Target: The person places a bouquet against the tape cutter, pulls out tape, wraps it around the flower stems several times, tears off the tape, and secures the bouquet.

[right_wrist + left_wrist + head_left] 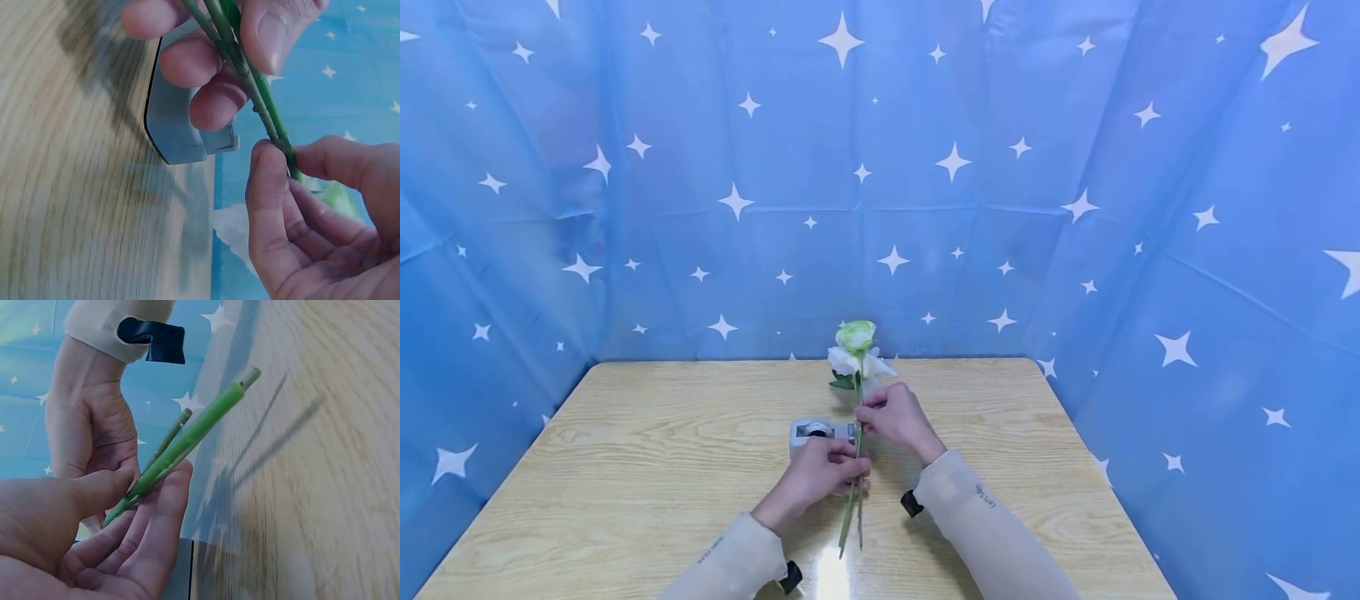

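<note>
Two artificial flowers stand out past my hands in the head view: a pale green bloom (855,335) above a white bloom (843,361) with a dark green leaf. Their green stems (199,428) run together down through both hands. My right hand (897,414) pinches the stems below the blooms between thumb and fingers. Lower down, my left hand (820,472) holds the same stems, thumb on one side and fingers on the other. The cut ends stick out below it, over the table. Beside the stems is a light grey tape dispenser (798,432), partly hidden by my left hand.
The wood-grain table (647,467) reaches back to a blue curtain (910,208) with white stars, which also hangs along both sides. Black straps (912,503) hang from the sleeves at both wrists. Light glares on the table's near part.
</note>
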`<state>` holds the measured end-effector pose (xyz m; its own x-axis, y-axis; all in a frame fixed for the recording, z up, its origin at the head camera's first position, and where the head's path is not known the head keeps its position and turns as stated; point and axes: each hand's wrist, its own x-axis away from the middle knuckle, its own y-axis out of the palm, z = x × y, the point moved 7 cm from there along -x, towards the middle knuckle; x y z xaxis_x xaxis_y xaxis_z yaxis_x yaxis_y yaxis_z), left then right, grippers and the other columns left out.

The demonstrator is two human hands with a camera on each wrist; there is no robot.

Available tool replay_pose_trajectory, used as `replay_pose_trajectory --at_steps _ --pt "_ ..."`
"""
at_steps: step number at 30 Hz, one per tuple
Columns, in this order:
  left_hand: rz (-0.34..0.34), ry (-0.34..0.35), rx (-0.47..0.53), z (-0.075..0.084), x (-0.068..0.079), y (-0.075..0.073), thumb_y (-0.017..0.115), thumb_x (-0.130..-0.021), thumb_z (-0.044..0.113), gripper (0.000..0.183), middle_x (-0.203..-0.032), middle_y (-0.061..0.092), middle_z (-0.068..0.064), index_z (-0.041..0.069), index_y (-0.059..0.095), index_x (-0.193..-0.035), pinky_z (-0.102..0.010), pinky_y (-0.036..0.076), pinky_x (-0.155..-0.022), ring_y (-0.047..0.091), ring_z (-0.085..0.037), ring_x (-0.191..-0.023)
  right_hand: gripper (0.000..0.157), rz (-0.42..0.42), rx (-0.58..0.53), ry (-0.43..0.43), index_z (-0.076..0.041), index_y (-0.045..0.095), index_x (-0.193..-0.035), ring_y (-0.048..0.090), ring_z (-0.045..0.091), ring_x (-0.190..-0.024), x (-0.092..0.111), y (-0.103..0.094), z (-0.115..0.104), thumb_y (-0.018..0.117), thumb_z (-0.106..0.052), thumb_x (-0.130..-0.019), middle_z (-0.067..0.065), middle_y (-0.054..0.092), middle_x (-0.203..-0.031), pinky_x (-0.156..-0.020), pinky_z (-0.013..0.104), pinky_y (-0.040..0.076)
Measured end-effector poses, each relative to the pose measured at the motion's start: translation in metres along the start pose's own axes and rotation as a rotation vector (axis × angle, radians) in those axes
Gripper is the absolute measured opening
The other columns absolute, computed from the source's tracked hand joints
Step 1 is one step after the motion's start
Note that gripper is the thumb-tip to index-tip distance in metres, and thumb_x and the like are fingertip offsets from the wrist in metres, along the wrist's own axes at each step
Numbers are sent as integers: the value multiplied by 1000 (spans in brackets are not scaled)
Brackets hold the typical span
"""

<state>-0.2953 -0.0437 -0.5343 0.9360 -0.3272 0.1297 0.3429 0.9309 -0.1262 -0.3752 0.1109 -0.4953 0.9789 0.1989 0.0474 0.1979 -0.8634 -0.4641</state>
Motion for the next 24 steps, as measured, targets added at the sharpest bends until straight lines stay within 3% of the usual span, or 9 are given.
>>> replay_pose_trajectory --at_steps 10,19,24 --pt "-59 -19 95 -4 1 -2 74 -116 11 31 -115 88 -24 -14 75 -134 -37 77 -91 90 -34 -102 17 -38 -35 16 3 88 -116 83 17 -77 -5 6 3 81 -11 -110 14 88 -97 -78 36 76" --pt "-12 -59 99 -7 -3 -2 81 -112 13 27 -110 89 -17 -7 81 -129 -30 76 -82 89 -20 -91 19 -56 -75 38 5 86 -119 77 11 -74 -3 4 5 79 -12 -112 17 86 -99 -75 28 72" --pt "24 -70 71 -9 -3 -4 84 -110 13 25 -107 89 -17 -6 83 -127 -30 75 -78 85 -14 -83 19 -92 -126 58 5 85 -121 76 9 -75 -4 9 9 77 -10 -113 21 87 -103 -79 30 74"
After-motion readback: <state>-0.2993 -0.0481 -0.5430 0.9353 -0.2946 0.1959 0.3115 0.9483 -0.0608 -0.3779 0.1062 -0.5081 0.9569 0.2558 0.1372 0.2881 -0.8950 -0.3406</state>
